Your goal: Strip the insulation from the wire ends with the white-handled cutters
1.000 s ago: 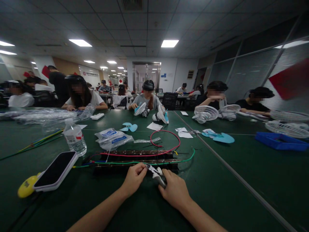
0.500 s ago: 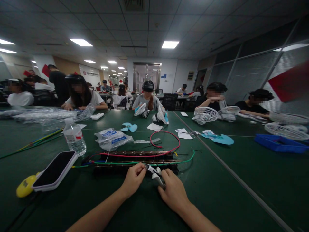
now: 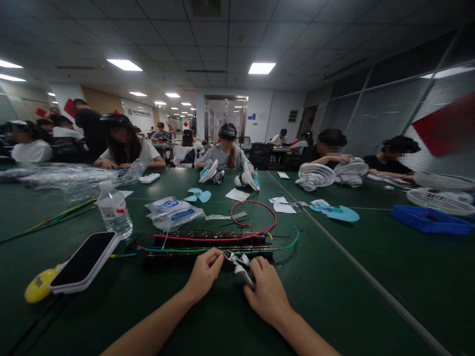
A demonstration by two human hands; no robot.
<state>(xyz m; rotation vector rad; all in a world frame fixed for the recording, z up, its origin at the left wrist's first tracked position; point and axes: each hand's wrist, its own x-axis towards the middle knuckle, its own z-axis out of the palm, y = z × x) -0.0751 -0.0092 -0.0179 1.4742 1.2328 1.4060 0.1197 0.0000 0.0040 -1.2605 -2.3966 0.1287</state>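
Observation:
My right hand is wrapped around the grey-and-white handles of a pair of pliers, whose jaws point up and left. The plier handles stand spread apart. At the jaw tips, my left hand is closed in a pinch of thumb and forefinger; what sits between them is too small to make out. Just beyond both hands lie long dark bars with metal strips. A green wire runs along them, and a red wire lies over the rear bar and loops behind it.
To the left are a phone propped on a yellow object, and a water bottle. Plastic bags lie behind the bars. Blue fan blades, white fan grilles and a blue tray are farther off. Co-workers sit opposite.
The plier jaws and handles have spread a little wider. My hands stay almost in place. Across the table, a co-worker has shifted a small fan leftward.

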